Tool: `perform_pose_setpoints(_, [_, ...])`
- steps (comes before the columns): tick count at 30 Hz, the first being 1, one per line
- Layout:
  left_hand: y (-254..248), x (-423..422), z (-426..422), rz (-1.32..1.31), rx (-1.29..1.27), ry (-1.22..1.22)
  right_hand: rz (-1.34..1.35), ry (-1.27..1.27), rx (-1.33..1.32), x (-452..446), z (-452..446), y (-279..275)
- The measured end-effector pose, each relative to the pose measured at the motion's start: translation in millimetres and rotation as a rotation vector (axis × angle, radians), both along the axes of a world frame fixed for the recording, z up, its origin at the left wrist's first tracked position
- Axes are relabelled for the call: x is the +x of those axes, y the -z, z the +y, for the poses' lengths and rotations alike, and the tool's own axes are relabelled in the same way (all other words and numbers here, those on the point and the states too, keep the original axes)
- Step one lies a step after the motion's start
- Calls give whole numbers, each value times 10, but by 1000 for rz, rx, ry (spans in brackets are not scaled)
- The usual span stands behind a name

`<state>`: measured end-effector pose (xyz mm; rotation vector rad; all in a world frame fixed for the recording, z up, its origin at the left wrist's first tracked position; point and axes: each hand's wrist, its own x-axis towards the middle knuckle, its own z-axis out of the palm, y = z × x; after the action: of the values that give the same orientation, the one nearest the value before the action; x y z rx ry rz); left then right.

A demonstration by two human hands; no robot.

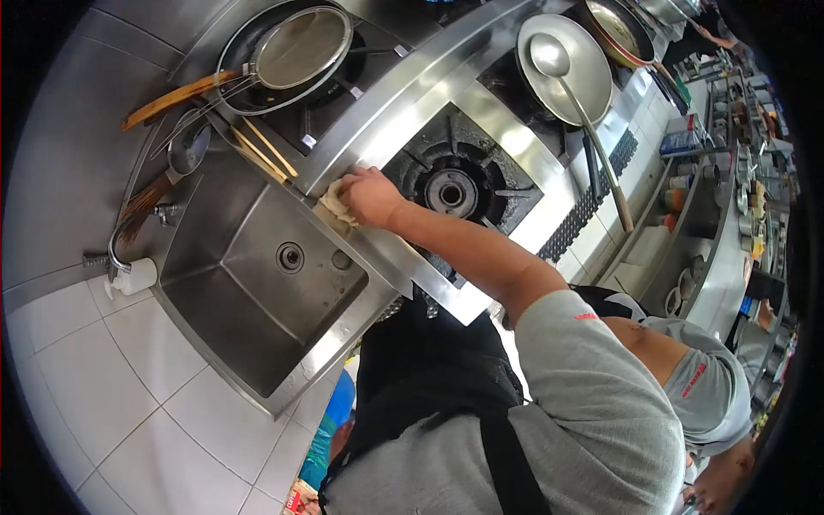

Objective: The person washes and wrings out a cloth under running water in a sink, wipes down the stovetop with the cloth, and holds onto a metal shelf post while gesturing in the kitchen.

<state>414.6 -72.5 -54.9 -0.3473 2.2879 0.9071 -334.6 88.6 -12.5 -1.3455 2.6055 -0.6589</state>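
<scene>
Clutching a crumpled beige cloth (333,210), the person's closed right hand (371,196) rests at the edge of the steel stove (556,176) nearest the sink (249,300), cloth sticking out beneath it toward the basin, no long axis clear, left hand out of view.

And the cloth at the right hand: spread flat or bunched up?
Bunched up: the cloth shows crumpled folds where it pokes out from under the right hand, beside the sink.
</scene>
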Motion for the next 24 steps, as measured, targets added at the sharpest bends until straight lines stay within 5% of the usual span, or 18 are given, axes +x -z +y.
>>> perform_pose_setpoints(1, [91, -53, -103, 168, -155, 287, 16, -41, 17, 70, 57, -53])
perform_pose_setpoints(4, [-953, -1357, 46, -458, 269, -1066, 32, -97, 179, 467, 494, -162])
perform_pose_setpoints(8, [-923, -1433, 34, -415, 273, -1095, -64, -179, 248, 1360, 1684, -450])
perform_pose_setpoints(9, [-241, -826, -269, -509, 485, -1265, -47, -142, 73, 1538, 1989, -318])
perform_pose_setpoints(14, [87, -685, -133, -399, 421, -808, -194, 306, 20, 1399, 3039, -203])
perform_pose_setpoints(16, [93, -693, -114, -413, 422, -789, -184, 694, 268, 952, 3408, -8])
perform_pose_setpoints(19, [69, -702, -87, -423, 421, -786, 176, 1093, 136, 192, 3636, -25])
perform_pose_setpoints(24, [53, -704, -94, -397, 430, -822, 274, 1239, 107, -27, 3280, 28])
